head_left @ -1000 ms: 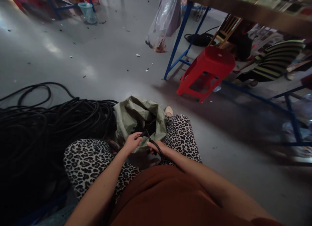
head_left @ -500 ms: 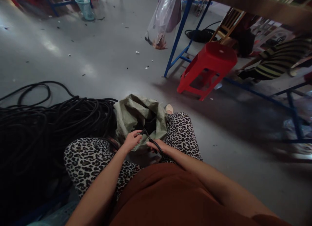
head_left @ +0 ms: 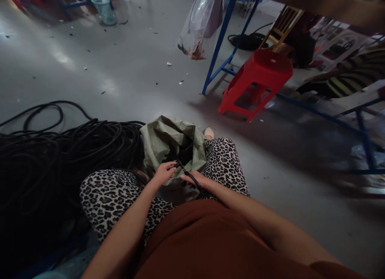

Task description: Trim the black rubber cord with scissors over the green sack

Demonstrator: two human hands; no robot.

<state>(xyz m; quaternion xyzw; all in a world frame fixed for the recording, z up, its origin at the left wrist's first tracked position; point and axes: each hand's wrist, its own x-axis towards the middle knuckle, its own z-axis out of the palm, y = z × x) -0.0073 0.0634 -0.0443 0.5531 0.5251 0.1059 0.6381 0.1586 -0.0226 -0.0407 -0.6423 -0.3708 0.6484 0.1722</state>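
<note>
Through the head camera I see the person's left hand (head_left: pixel 164 174) pinching a short black piece (head_left: pixel 177 164) between the thumb and the fingers, above the mouth of a pale green sack (head_left: pixel 159 138). The right hand (head_left: pixel 195 180) is closed around the black handle of a pair of scissors (head_left: pixel 189 175), and their blades point toward this black piece; whether they touch it, I cannot tell from here. The sack stands on the grey floor (head_left: pixel 135 74) between the two knees, which are covered by leopard-print trousers (head_left: pixel 104 195), and inside it I notice some dark material, too dim for me to name. At the left, just beside the sack, lies a big heap of black tubing (head_left: pixel 117 138) in loose loops. Farther forward, on the right, a red stool (head_left: pixel 270 66) stands near the blue leg of a table (head_left: pixel 219 42).
</note>
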